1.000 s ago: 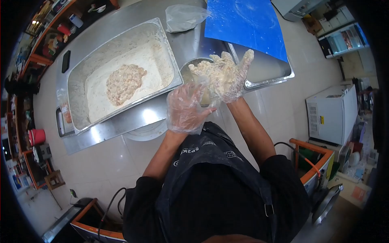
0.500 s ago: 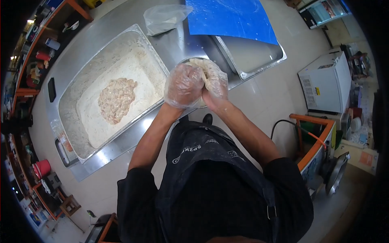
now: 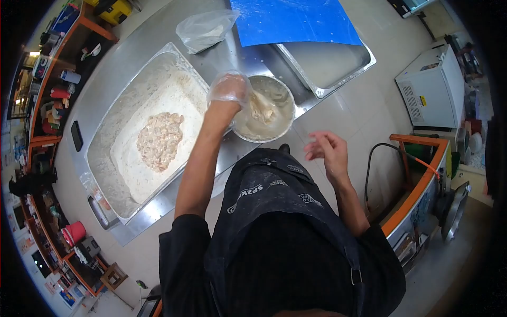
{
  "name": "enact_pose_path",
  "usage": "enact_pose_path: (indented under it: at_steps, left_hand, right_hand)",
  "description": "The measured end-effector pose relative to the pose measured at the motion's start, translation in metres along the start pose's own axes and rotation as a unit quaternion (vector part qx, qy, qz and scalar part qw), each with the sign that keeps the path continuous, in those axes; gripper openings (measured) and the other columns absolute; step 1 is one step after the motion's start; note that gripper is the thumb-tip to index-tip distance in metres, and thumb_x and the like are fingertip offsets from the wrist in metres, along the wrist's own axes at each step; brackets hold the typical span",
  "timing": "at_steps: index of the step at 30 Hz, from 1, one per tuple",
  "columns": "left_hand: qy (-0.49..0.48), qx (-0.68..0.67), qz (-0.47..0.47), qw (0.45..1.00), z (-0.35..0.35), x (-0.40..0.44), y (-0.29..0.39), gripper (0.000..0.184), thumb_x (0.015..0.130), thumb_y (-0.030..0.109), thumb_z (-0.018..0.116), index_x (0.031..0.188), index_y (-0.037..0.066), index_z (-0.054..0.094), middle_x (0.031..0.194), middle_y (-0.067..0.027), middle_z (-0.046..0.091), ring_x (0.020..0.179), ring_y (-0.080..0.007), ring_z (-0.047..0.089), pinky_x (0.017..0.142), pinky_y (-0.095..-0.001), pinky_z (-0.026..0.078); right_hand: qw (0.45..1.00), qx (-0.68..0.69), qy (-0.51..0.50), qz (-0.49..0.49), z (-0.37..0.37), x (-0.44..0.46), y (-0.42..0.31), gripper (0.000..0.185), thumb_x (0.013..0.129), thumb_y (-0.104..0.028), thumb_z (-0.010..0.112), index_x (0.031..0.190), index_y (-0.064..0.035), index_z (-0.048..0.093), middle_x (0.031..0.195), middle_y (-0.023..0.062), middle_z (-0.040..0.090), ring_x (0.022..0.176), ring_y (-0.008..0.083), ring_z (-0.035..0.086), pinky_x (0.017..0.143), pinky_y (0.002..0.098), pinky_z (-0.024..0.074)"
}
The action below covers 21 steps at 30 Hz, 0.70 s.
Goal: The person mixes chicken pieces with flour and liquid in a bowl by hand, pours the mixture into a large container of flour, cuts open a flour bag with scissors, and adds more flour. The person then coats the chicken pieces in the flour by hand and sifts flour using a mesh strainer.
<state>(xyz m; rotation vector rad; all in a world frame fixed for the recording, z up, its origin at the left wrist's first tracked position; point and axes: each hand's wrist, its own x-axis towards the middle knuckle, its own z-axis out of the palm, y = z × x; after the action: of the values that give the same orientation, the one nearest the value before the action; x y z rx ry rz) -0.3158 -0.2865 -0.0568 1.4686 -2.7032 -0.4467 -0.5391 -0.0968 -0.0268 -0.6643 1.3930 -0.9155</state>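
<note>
My left hand, in a clear plastic glove, is closed at the left rim of a round metal bowl. From it a batter-smeared plastic glove hangs over the bowl, blurred by motion. My right hand is bare and empty, fingers loosely apart, to the right of the bowl and above the floor. Left of the bowl stands a large metal tray lined with white flour. A mound of wet, lumpy, pinkish pieces lies in the flour.
A clear plastic bag sits behind the bowl on the steel table. A blue board partly covers another metal tray of cloudy liquid. A phone lies at the left edge. An orange-framed stand is at my right.
My hands have separated: the right one has come out of its glove and moved right and down, while the left has moved slightly up and left with that glove. The bowl is uncovered to view.
</note>
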Motion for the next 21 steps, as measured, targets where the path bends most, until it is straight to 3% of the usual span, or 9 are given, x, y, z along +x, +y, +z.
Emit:
enact_pose_path:
  at_steps: [2, 5, 8, 11, 13, 15, 16, 19, 21]
  left_hand:
    - [0.028, -0.053, 0.064, 0.996, -0.019, -0.019, -0.009, 0.039, 0.072, 0.022, 0.069, 0.102, 0.0, 0.058, 0.086, -0.0153, 0.06, 0.082, -0.0271, 0.057, 0.074, -0.0378, 0.045]
    - [0.07, -0.163, 0.06, 0.982, -0.073, -0.064, -0.014, 0.057, 0.067, 0.027, 0.074, 0.117, 0.006, 0.056, 0.094, -0.0146, 0.063, 0.081, -0.0277, 0.061, 0.073, -0.0364, 0.048]
    - [0.119, -0.228, -0.094, 0.962, -0.099, -0.131, -0.038, 0.059, 0.072, 0.03, 0.072, 0.122, 0.008, 0.052, 0.1, -0.0125, 0.063, 0.088, -0.0248, 0.061, 0.078, -0.0342, 0.048]
    - [0.155, -0.188, -0.323, 0.914, -0.077, -0.202, -0.073, 0.053, 0.076, 0.025, 0.07, 0.121, 0.002, 0.051, 0.109, -0.0151, 0.061, 0.104, -0.0233, 0.058, 0.087, -0.0317, 0.045]
    - [0.229, -0.208, -0.368, 0.877, -0.056, -0.261, -0.085, 0.05, 0.078, 0.022, 0.067, 0.119, -0.001, 0.051, 0.108, -0.0157, 0.061, 0.103, -0.0234, 0.058, 0.088, -0.0317, 0.045]
    - [0.293, -0.208, -0.476, 0.803, -0.061, -0.311, -0.063, 0.047, 0.079, 0.017, 0.066, 0.118, -0.003, 0.051, 0.11, -0.0154, 0.06, 0.101, -0.0224, 0.058, 0.088, -0.0309, 0.045]
    - [0.322, -0.203, -0.525, 0.761, -0.062, -0.335, -0.05, 0.046, 0.079, 0.015, 0.066, 0.118, -0.004, 0.051, 0.111, -0.0152, 0.06, 0.1, -0.0219, 0.058, 0.087, -0.0305, 0.045]
    - [0.569, -0.367, -0.469, 0.567, -0.005, -0.399, -0.027, 0.036, 0.08, 0.01, 0.065, 0.11, -0.007, 0.056, 0.102, -0.0149, 0.062, 0.091, -0.0171, 0.058, 0.08, -0.0268, 0.046]
    - [0.544, -0.38, -0.527, 0.531, 0.014, -0.42, -0.005, 0.035, 0.079, 0.006, 0.065, 0.11, -0.008, 0.056, 0.103, -0.0137, 0.062, 0.092, -0.0157, 0.057, 0.081, -0.0251, 0.046]
  right_hand:
    - [0.987, -0.129, 0.094, -0.008, -0.003, 0.036, 0.022, 0.041, 0.087, -0.021, 0.054, 0.117, 0.007, 0.047, 0.095, 0.018, 0.062, 0.075, 0.0218, 0.065, 0.055, 0.0293, 0.0538]
    - [0.997, -0.05, 0.027, 0.042, 0.015, 0.071, 0.05, 0.042, 0.085, -0.019, 0.056, 0.116, 0.0078, 0.048, 0.095, 0.0178, 0.062, 0.075, 0.0205, 0.065, 0.058, 0.0296, 0.0536]
    - [0.999, 0.028, 0.038, 0.017, 0.025, 0.097, 0.065, 0.031, 0.082, -0.009, 0.051, 0.107, 0.0088, 0.054, 0.087, 0.0153, 0.063, 0.069, 0.0208, 0.064, 0.058, 0.0292, 0.054]
    - [0.992, -0.095, 0.074, -0.047, 0.02, 0.113, 0.073, 0.026, 0.077, -0.004, 0.048, 0.097, 0.0081, 0.059, 0.083, 0.013, 0.063, 0.065, 0.0184, 0.063, 0.056, 0.029, 0.0541]
    - [0.982, -0.165, 0.073, -0.061, 0.006, 0.105, 0.059, 0.021, 0.075, -0.004, 0.048, 0.087, 0.0066, 0.061, 0.073, 0.0086, 0.061, 0.059, 0.0134, 0.059, 0.052, 0.029, 0.0536]
    - [0.979, -0.18, 0.051, -0.082, -0.008, 0.084, 0.021, 0.02, 0.074, -0.005, 0.048, 0.086, 0.0062, 0.061, 0.067, 0.0056, 0.058, 0.054, 0.0106, 0.056, 0.049, 0.0286, 0.0529]
    - [0.967, -0.236, 0.03, -0.091, -0.019, 0.079, -0.004, 0.02, 0.076, -0.006, 0.05, 0.086, 0.0074, 0.061, 0.067, 0.0091, 0.061, 0.054, 0.0141, 0.06, 0.046, 0.0275, 0.0509]
    - [0.926, -0.361, 0.013, -0.112, -0.009, 0.081, -0.092, 0.021, 0.074, -0.005, 0.05, 0.086, 0.0088, 0.061, 0.064, 0.0097, 0.061, 0.052, 0.0146, 0.06, 0.043, 0.0261, 0.0497]
    - [0.877, -0.458, 0.002, -0.145, -0.009, 0.11, -0.131, 0.022, 0.074, -0.006, 0.049, 0.085, 0.0084, 0.061, 0.064, 0.0092, 0.06, 0.05, 0.0133, 0.058, 0.042, 0.025, 0.0487]
